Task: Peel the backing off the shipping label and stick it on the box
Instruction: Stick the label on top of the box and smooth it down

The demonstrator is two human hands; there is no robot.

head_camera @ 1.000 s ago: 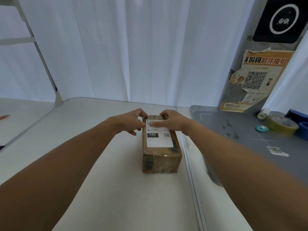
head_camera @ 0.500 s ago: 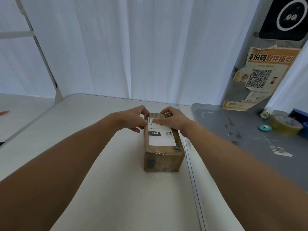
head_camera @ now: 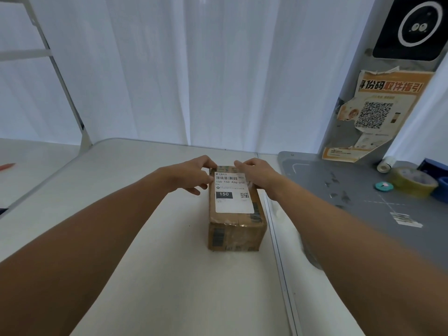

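Note:
A small brown cardboard box (head_camera: 236, 230) lies lengthwise on the white table (head_camera: 145, 238). A white shipping label (head_camera: 233, 195) with a barcode, "150" and a QR code lies flat on its top face. My left hand (head_camera: 192, 174) rests at the box's far left corner, fingertips at the label's top-left edge. My right hand (head_camera: 255, 172) sits at the far right corner, fingers touching the label's top-right edge. Neither hand holds anything. No backing sheet shows.
A grey mat (head_camera: 363, 202) lies to the right with a yellowish tape roll (head_camera: 412, 181), a small teal roll (head_camera: 384, 186), a white roll (head_camera: 385, 164) and blue items (head_camera: 440, 190). White curtains hang behind. A torn poster (head_camera: 378, 112) leans at right.
Both hands have slid outward from the label's top middle to its far corners, uncovering the barcode. The box has stayed in place.

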